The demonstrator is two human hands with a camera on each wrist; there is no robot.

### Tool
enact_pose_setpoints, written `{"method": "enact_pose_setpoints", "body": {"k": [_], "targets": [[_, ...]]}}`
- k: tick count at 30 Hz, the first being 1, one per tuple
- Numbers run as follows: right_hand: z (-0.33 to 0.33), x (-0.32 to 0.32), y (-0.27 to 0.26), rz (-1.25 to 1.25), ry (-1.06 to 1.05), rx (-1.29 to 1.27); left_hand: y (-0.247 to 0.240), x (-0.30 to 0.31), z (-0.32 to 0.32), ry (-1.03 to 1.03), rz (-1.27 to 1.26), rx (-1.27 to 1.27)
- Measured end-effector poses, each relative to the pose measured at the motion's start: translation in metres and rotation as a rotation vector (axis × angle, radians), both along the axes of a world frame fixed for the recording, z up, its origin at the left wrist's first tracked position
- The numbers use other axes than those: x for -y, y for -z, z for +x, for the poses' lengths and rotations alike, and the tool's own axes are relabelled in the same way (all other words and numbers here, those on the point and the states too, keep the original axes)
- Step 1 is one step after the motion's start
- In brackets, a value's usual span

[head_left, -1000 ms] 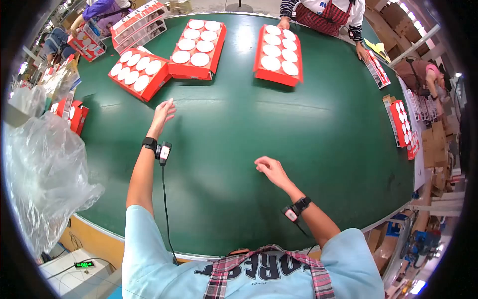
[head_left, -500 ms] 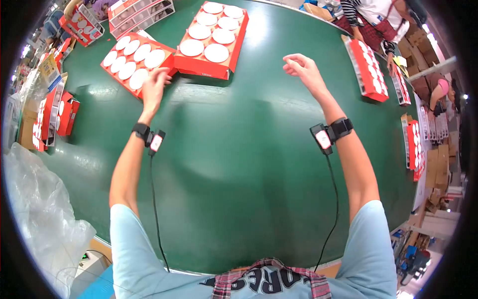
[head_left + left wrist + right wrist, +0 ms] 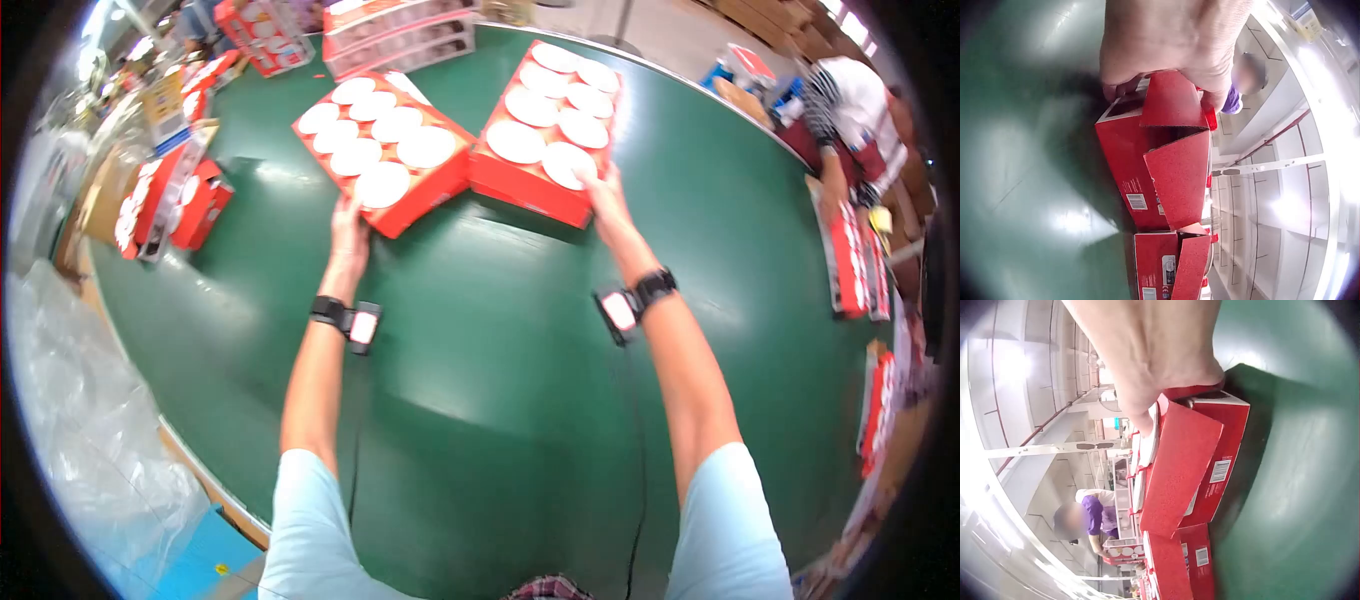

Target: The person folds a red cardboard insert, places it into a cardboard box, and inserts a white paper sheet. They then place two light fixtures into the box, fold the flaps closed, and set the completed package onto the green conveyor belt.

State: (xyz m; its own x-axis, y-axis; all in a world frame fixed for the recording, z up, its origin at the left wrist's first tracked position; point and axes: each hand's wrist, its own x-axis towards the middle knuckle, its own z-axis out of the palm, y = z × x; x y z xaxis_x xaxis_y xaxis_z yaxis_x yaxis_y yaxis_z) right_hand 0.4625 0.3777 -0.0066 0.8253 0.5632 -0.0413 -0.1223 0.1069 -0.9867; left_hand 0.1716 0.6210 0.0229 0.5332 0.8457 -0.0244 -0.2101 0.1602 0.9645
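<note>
Two red boxes hold white round discs in rows on top and touch at their near corners in the head view. My left hand (image 3: 350, 240) grips the near left corner of the left box (image 3: 430, 190). In the left wrist view, the fingers lie along that box's side, beside a raised red flap (image 3: 1175, 103). The right box (image 3: 530, 188) is held at its near right corner by my right hand (image 3: 612, 208). Its thumb rests over a white disc (image 3: 1149, 434), while the other fingers are mostly hidden behind the box in the right wrist view.
Layered red-and-white cartons (image 3: 400, 45) stand behind the left box. More red boxes (image 3: 200, 205) sit at the table's left edge, near clear plastic wrap (image 3: 90, 420). At right, another person (image 3: 850, 110) bends over a red box (image 3: 845, 260). The green table (image 3: 480, 400) has a curved edge.
My right hand has moved from above the table onto the right box. The left hand has settled at the left box's near corner. The head view has swung left.
</note>
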Motion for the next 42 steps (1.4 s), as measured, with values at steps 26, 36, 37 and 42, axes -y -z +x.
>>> {"method": "enact_pose_setpoints", "body": {"k": [26,36,37,42], "targets": [[-0.027,0.039,-0.053,-0.486,0.354,0.516,-0.018,0.025,0.009,-0.079,-0.153,-0.104],[-0.059,-0.101,-0.141,-0.233,-0.245,0.744,-0.023,0.018,0.012,-0.105,-0.177,-0.014],[-0.056,-0.126,-0.140,-0.293,-0.271,0.760,-0.025,0.017,0.012,-0.097,-0.180,-0.005],[-0.032,-0.218,-0.107,-0.623,-0.512,0.561,-0.024,0.014,0.012,-0.061,-0.174,0.065]]}}
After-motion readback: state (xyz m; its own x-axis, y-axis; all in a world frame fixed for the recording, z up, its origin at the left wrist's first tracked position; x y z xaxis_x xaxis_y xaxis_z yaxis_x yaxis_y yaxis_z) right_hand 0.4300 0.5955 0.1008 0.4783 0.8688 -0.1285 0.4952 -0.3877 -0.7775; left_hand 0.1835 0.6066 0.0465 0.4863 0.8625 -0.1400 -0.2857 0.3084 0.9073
